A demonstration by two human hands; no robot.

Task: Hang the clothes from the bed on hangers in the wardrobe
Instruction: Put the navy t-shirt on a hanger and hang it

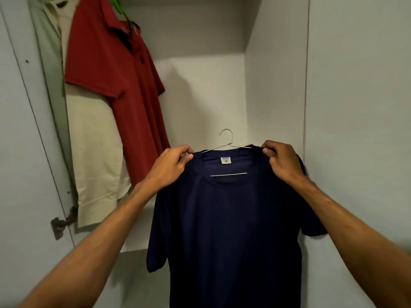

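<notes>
The navy shirt is already on a wire hanger and held up in the open wardrobe. It looks like the shoulders are being squared. The left hand and right hand each have their fingers pinching a shoulder seam. Next, one hand probably needs to take the hook and lift it to the rail, which is out of view above, beside the red polo. The neck label reads "SIZE M".

The navy T-shirt neck label reads "SIZE M".
</notes>
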